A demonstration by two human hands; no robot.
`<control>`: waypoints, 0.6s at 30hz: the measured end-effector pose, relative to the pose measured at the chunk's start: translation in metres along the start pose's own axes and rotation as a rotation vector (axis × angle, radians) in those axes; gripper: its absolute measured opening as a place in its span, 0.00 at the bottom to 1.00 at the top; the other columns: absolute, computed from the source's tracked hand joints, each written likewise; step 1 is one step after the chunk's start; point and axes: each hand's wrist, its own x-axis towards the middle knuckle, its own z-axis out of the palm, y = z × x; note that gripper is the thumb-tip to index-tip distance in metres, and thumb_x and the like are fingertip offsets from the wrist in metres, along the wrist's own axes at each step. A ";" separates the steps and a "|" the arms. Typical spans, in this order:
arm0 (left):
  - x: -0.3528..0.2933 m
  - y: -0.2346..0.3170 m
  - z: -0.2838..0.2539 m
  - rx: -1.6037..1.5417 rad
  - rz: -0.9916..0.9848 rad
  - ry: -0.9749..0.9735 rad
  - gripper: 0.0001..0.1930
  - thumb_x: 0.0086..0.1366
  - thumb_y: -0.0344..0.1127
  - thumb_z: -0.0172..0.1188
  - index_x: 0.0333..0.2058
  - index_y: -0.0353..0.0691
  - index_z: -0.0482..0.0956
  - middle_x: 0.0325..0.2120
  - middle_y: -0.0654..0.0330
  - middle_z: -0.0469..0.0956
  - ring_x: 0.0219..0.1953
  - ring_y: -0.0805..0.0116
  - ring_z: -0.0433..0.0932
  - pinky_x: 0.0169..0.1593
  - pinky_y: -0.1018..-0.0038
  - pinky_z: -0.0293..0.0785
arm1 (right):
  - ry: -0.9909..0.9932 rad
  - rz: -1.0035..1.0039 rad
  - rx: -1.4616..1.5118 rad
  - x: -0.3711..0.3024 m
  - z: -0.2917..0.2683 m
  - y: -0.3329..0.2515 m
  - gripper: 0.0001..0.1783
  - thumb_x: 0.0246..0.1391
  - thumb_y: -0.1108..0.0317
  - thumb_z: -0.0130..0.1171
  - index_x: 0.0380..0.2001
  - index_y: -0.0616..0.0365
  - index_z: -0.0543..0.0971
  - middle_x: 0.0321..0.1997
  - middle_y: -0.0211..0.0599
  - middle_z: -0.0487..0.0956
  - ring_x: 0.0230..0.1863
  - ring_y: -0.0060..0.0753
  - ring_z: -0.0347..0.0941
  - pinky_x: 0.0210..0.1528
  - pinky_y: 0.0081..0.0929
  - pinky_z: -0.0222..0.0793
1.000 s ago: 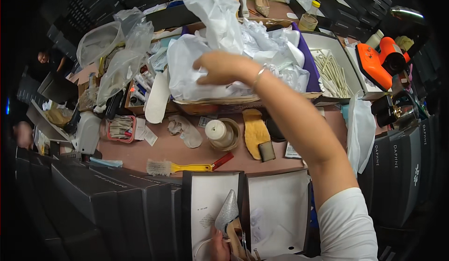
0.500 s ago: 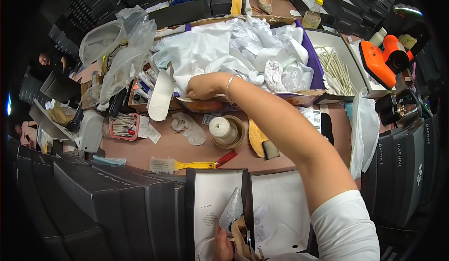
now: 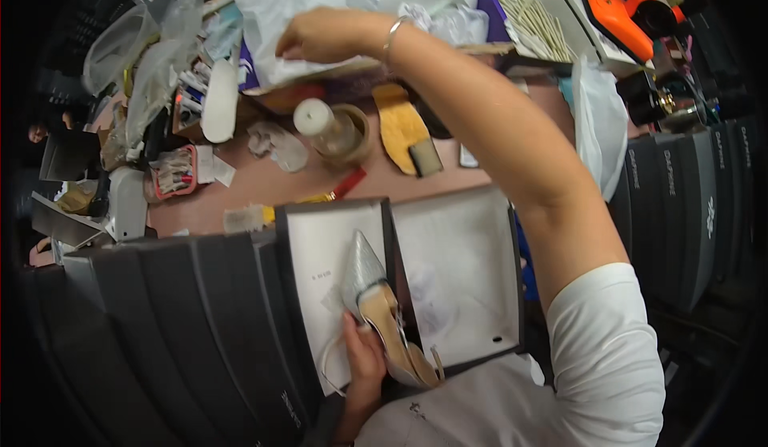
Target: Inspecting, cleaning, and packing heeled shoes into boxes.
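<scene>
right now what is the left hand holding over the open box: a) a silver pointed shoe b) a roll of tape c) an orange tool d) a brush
a: the left hand grips a silver pointed-toe shoe with a tan insole over the open white-lined shoe box, while the right hand reaches into the white tissue paper farther back.

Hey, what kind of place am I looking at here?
Probably a shoe packing or finishing bench. The left hand holds a silver pointed shoe over an open shoe box, the right hand reaches into white tissue paper, and dark shoe boxes are stacked alongside.
</scene>
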 end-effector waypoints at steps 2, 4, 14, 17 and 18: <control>-0.003 0.014 0.020 -0.024 0.059 -0.042 0.34 0.71 0.61 0.30 0.58 0.35 0.62 0.49 0.50 0.74 0.46 0.58 0.76 0.46 0.65 0.76 | 0.241 -0.008 -0.033 -0.078 -0.021 -0.044 0.17 0.59 0.61 0.53 0.45 0.61 0.79 0.38 0.45 0.82 0.38 0.40 0.79 0.43 0.30 0.72; -0.006 0.020 0.028 -0.078 0.098 -0.059 0.36 0.70 0.63 0.31 0.57 0.35 0.63 0.49 0.49 0.73 0.47 0.56 0.76 0.46 0.62 0.76 | 0.221 0.066 0.088 -0.168 -0.025 -0.069 0.17 0.58 0.61 0.55 0.45 0.63 0.78 0.38 0.46 0.82 0.38 0.41 0.79 0.42 0.32 0.72; -0.030 0.010 0.006 0.208 0.327 -0.016 0.27 0.70 0.40 0.50 0.62 0.30 0.57 0.60 0.48 0.63 0.63 0.59 0.62 0.64 0.68 0.58 | 0.046 0.171 -0.483 -0.344 0.136 -0.105 0.13 0.47 0.68 0.58 0.38 0.55 0.78 0.32 0.43 0.78 0.39 0.45 0.76 0.41 0.38 0.71; -0.098 0.008 0.016 0.644 0.866 0.047 0.25 0.68 0.30 0.50 0.61 0.27 0.60 0.61 0.47 0.63 0.65 0.57 0.61 0.65 0.66 0.58 | 0.071 0.144 -0.447 -0.345 0.120 -0.114 0.05 0.47 0.72 0.51 0.24 0.56 0.77 0.28 0.41 0.78 0.33 0.44 0.76 0.35 0.40 0.70; -0.117 0.012 0.029 0.738 0.882 -0.104 0.24 0.67 0.29 0.52 0.60 0.28 0.62 0.59 0.46 0.65 0.63 0.55 0.63 0.63 0.67 0.60 | 0.057 0.158 -0.458 -0.347 0.113 -0.116 0.05 0.46 0.72 0.52 0.24 0.56 0.78 0.28 0.41 0.78 0.33 0.44 0.77 0.35 0.41 0.71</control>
